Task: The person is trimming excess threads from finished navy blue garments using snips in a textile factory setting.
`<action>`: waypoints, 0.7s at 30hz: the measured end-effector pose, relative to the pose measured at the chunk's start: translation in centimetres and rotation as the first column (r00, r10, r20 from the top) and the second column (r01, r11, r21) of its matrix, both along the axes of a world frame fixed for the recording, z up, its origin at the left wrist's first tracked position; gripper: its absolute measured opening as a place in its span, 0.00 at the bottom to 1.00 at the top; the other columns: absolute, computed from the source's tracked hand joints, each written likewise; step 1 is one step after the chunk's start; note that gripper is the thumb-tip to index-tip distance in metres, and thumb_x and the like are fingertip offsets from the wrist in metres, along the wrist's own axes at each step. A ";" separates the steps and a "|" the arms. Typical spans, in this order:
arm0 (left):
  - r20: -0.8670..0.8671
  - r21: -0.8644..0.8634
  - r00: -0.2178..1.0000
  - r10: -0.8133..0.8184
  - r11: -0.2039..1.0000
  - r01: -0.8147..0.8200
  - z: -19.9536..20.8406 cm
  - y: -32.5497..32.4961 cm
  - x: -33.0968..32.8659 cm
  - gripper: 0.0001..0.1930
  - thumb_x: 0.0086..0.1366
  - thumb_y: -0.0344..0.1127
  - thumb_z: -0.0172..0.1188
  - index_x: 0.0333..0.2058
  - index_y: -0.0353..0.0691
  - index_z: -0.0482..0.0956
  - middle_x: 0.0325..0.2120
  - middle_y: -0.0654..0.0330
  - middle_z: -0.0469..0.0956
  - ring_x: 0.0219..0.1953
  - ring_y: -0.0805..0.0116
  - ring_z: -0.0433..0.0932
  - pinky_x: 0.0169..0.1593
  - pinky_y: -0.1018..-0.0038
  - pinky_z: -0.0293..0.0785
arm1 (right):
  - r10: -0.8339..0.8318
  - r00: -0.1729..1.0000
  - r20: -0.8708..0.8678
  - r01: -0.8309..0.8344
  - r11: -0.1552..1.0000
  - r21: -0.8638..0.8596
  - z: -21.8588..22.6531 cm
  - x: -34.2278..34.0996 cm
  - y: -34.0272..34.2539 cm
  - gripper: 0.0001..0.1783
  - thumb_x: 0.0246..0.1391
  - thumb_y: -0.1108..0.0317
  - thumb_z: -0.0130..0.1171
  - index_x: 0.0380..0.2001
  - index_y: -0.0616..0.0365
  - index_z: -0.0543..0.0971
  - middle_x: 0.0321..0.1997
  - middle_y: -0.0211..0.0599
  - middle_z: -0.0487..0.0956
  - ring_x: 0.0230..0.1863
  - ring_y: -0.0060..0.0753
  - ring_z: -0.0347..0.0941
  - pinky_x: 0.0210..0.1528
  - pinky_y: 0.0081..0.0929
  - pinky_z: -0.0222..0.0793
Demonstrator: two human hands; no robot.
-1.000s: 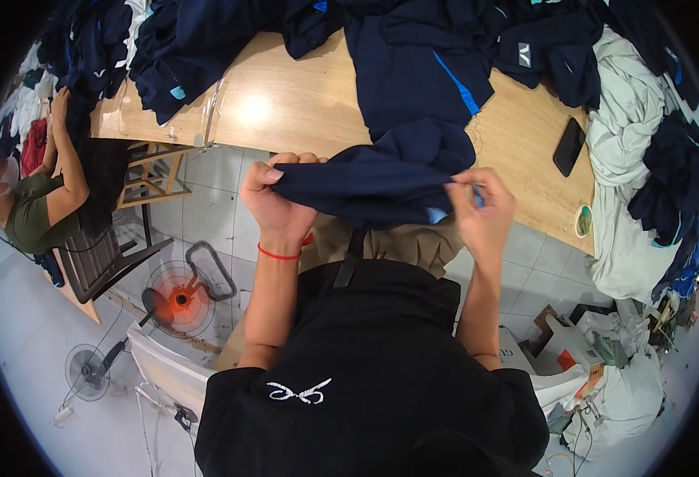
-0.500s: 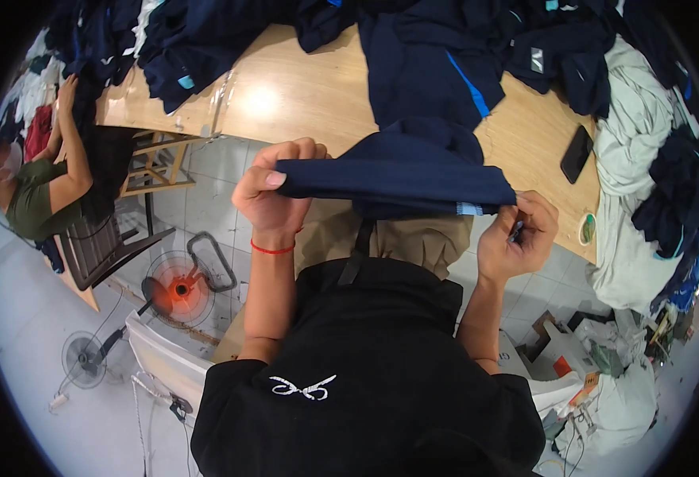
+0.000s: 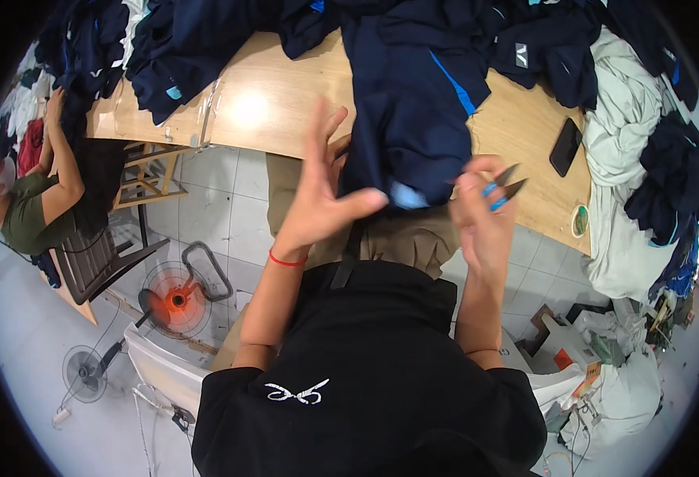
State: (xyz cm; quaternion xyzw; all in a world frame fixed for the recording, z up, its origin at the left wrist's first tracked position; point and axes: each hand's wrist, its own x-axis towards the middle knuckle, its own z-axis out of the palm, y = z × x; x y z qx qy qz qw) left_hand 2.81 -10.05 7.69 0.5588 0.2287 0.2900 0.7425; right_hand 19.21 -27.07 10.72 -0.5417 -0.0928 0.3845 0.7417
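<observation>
A navy garment [image 3: 413,111] with a bright blue stripe lies over the table's near edge and hangs down toward my lap. Beside its left side, my left hand [image 3: 321,187] is open, thumb and fingers spread, slightly blurred, holding nothing. A blurred light blue patch [image 3: 407,195] shows at the garment's lower end. My right hand [image 3: 484,211], at the garment's lower right, is closed round small blue-handled thread snips [image 3: 499,192]. Their dark pointed blades stick out to the right, apart from each other.
More navy garments [image 3: 182,48] are heaped along the far side of the wooden table [image 3: 286,87]. A black phone [image 3: 565,148] and a roll of tape [image 3: 580,221] lie at the right, by pale cloth [image 3: 623,135]. At the left are a co-worker [image 3: 43,191] and an orange fan [image 3: 176,300].
Both hands have let go of the garment's stretched edge, which has dropped. My left hand has spread and moved right; the snips in my right hand now point outward.
</observation>
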 end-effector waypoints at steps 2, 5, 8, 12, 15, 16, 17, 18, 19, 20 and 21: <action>-0.230 0.241 0.967 -0.107 0.957 0.163 -2.1 0.6 -0.7 0.49 0.60 0.25 0.74 0.77 0.37 0.56 0.71 0.46 0.66 0.68 0.60 0.70 0.70 0.65 0.66 | 0.285 0.958 -0.017 -0.283 0.956 0.080 1.4 -0.4 1.0 0.13 0.68 0.76 0.62 0.54 0.59 0.77 0.40 0.39 0.87 0.21 0.05 0.57 0.21 0.12 0.48; -0.311 0.121 0.938 0.153 0.985 -0.121 -5.3 2.3 -1.5 0.31 0.63 0.18 0.66 0.65 0.33 0.70 0.60 0.51 0.77 0.59 0.66 0.78 0.62 0.72 0.73 | 0.227 0.938 0.261 -0.190 0.969 -0.161 -0.6 1.2 0.8 0.11 0.68 0.75 0.62 0.52 0.64 0.81 0.47 0.43 0.89 0.33 0.13 0.74 0.38 0.14 0.68; -0.278 0.154 0.887 0.368 0.929 -0.337 -6.6 4.6 -3.6 0.29 0.64 0.14 0.63 0.64 0.33 0.69 0.55 0.58 0.79 0.54 0.70 0.79 0.59 0.77 0.74 | 0.150 0.899 0.411 0.036 0.910 -0.412 -3.5 3.2 -1.2 0.12 0.67 0.73 0.65 0.50 0.67 0.83 0.48 0.39 0.89 0.51 0.26 0.82 0.60 0.27 0.73; -0.344 0.829 0.781 0.521 0.560 -0.009 -4.0 4.3 -2.6 0.50 0.61 0.29 0.76 0.75 0.33 0.53 0.54 0.52 0.80 0.51 0.62 0.83 0.58 0.68 0.77 | 0.082 0.801 0.593 0.214 0.886 -0.411 -7.6 3.3 -2.2 0.19 0.62 0.73 0.71 0.55 0.66 0.82 0.54 0.43 0.86 0.55 0.32 0.81 0.61 0.31 0.75; -0.397 0.786 0.806 0.439 0.617 0.051 -5.2 3.9 -1.7 0.33 0.55 0.33 0.80 0.59 0.35 0.78 0.46 0.50 0.84 0.43 0.57 0.85 0.49 0.64 0.80 | 0.249 0.769 0.588 0.117 0.851 -0.513 -8.4 2.5 -0.9 0.17 0.60 0.72 0.73 0.51 0.65 0.84 0.45 0.36 0.88 0.48 0.27 0.82 0.54 0.27 0.75; -0.555 0.654 0.774 0.305 0.735 0.179 -5.4 4.0 -1.6 0.24 0.54 0.32 0.79 0.50 0.37 0.87 0.42 0.51 0.86 0.39 0.57 0.86 0.45 0.65 0.80 | 0.246 0.767 0.593 0.118 0.854 -0.507 -8.0 2.8 -0.8 0.17 0.60 0.72 0.73 0.51 0.65 0.84 0.45 0.36 0.88 0.48 0.27 0.82 0.54 0.27 0.75; -0.599 0.519 0.745 0.294 0.851 0.083 -5.5 3.8 -1.2 0.08 0.54 0.30 0.77 0.34 0.38 0.90 0.35 0.52 0.86 0.34 0.57 0.84 0.42 0.67 0.79 | 0.244 0.779 0.578 0.116 0.849 -0.515 -7.3 3.3 -1.0 0.16 0.60 0.71 0.73 0.49 0.65 0.84 0.43 0.34 0.87 0.45 0.25 0.80 0.51 0.26 0.74; -0.595 0.521 0.750 0.290 0.850 0.084 -4.6 4.4 -0.7 0.08 0.54 0.30 0.77 0.34 0.38 0.90 0.35 0.52 0.86 0.34 0.57 0.84 0.42 0.67 0.79 | 0.240 0.791 0.563 0.120 0.841 -0.527 -6.4 3.9 -1.2 0.14 0.60 0.71 0.73 0.47 0.65 0.85 0.40 0.32 0.87 0.42 0.24 0.79 0.49 0.25 0.73; -0.451 0.633 0.808 0.378 0.774 -0.009 -3.7 5.1 -0.5 0.09 0.57 0.29 0.77 0.36 0.37 0.90 0.35 0.56 0.86 0.35 0.65 0.83 0.42 0.71 0.78 | 0.158 0.799 0.581 0.159 0.875 -0.457 -4.9 4.5 -1.5 0.11 0.61 0.71 0.73 0.44 0.64 0.85 0.39 0.28 0.84 0.39 0.20 0.75 0.45 0.23 0.71; -0.290 0.722 0.846 0.448 0.682 -0.113 -2.6 5.8 -0.3 0.10 0.59 0.29 0.77 0.39 0.37 0.89 0.35 0.60 0.87 0.36 0.72 0.82 0.43 0.75 0.77 | 0.069 0.775 0.628 0.241 0.887 -0.395 -3.1 5.4 -1.5 0.10 0.61 0.71 0.72 0.43 0.63 0.85 0.38 0.27 0.82 0.38 0.20 0.74 0.44 0.22 0.71; -0.198 0.684 0.852 0.485 0.691 -0.234 -0.4 6.3 0.4 0.08 0.60 0.27 0.75 0.39 0.37 0.89 0.33 0.63 0.85 0.32 0.76 0.78 0.37 0.78 0.72 | -0.021 0.742 0.670 0.325 0.885 -0.333 -1.0 6.2 -1.8 0.09 0.62 0.71 0.72 0.43 0.62 0.85 0.37 0.25 0.81 0.36 0.19 0.73 0.43 0.21 0.70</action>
